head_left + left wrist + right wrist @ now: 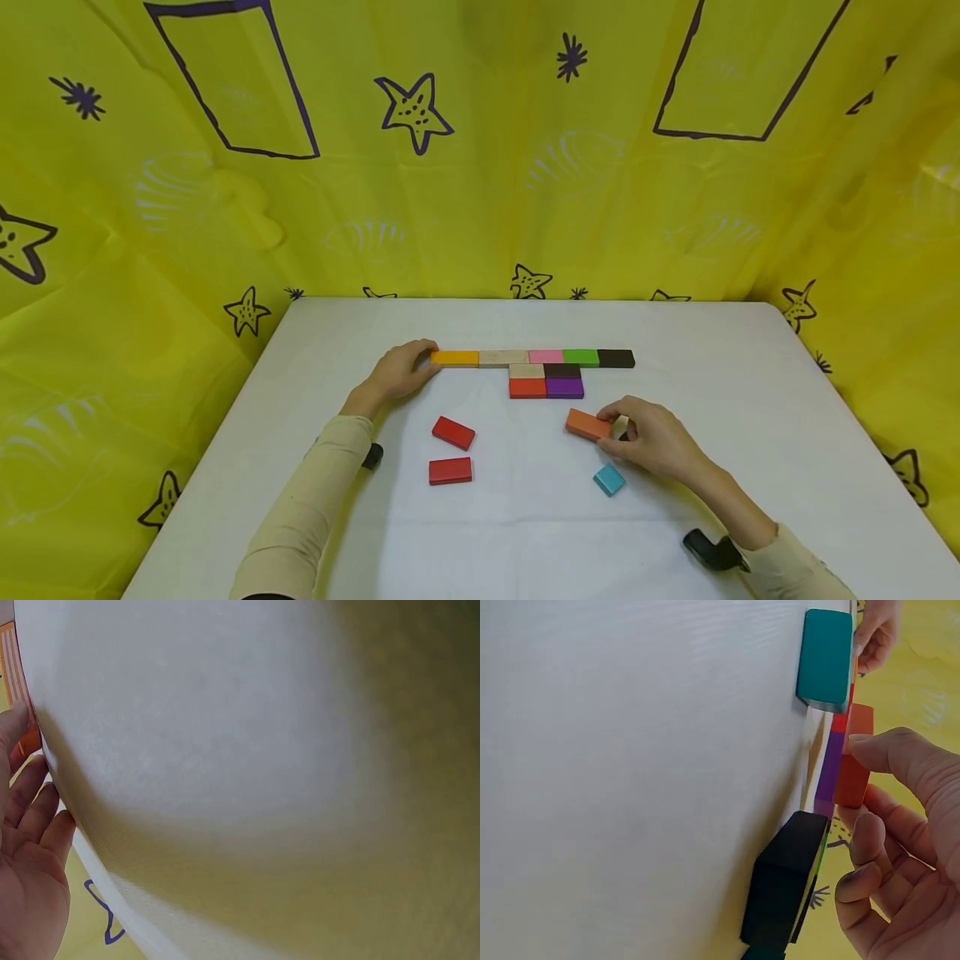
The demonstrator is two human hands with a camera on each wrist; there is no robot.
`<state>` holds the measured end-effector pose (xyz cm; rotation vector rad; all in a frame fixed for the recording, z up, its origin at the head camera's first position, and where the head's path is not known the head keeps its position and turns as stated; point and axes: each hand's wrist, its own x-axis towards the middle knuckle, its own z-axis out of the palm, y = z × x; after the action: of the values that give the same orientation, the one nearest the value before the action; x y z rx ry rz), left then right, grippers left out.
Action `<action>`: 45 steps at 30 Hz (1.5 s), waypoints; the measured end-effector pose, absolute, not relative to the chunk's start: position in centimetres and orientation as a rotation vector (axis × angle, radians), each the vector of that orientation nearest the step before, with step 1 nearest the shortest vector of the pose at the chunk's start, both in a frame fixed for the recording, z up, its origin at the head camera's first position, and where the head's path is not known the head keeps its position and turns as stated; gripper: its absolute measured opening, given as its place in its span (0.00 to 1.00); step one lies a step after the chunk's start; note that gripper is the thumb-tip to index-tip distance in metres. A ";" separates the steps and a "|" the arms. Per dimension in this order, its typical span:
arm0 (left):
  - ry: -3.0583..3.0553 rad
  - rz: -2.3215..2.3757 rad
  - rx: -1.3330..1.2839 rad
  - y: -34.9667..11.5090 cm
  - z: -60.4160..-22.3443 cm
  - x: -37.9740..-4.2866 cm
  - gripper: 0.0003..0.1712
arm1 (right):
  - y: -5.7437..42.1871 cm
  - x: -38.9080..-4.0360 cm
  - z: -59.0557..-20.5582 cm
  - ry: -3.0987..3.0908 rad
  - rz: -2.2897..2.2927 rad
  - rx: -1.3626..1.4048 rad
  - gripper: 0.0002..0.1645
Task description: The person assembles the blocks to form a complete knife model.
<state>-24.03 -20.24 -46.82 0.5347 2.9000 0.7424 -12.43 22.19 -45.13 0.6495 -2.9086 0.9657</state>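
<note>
My right hand (656, 437) pinches an orange wooden block (587, 424) between thumb and fingers, in front of the block arrangement. In the right wrist view the thumb presses one face of this block (860, 720). My left hand (397, 371) grips the left end of a yellow-orange block (456, 358), which begins a row. Rightward in that row come a natural wood block (504, 358), a pink block (546, 357), a green block (581, 357) and a dark block (617, 358). Below its middle sit a small wood block (527, 372), another dark block (562, 371), a red-orange block (528, 388) and a purple block (565, 387).
Two loose red blocks, one tilted (453, 432) and one nearly straight (450, 471), lie between the arms. A teal block (609, 479) lies in front of the right hand. A black block (780, 877) stands close by that hand. Yellow patterned cloth (480, 208) surrounds the white table (510, 550).
</note>
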 end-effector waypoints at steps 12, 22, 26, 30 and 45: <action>2.895 0.754 0.537 -20.2 -46.7 -23.9 0.21 | 20.7 -13.2 -44.5 -2.863 0.944 0.734 0.17; 2.900 0.744 0.555 -20.3 -46.7 -23.9 0.21 | 19.1 -14.0 -44.6 -2.861 0.963 0.768 0.17; 2.902 0.745 0.547 -20.3 -46.7 -24.0 0.21 | 18.5 -14.4 -44.6 -2.900 0.953 0.765 0.17; 2.901 0.753 0.542 -20.3 -46.7 -23.9 0.21 | 17.8 -14.8 -44.6 -2.915 0.946 0.783 0.18; 2.894 0.755 0.552 -20.3 -46.9 -24.0 0.21 | 15.9 -15.8 -44.4 -2.942 0.887 0.831 0.17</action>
<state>-24.05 -20.33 -46.85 0.5524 2.8940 0.7545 -15.84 15.91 -44.37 0.8312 -2.9423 0.8866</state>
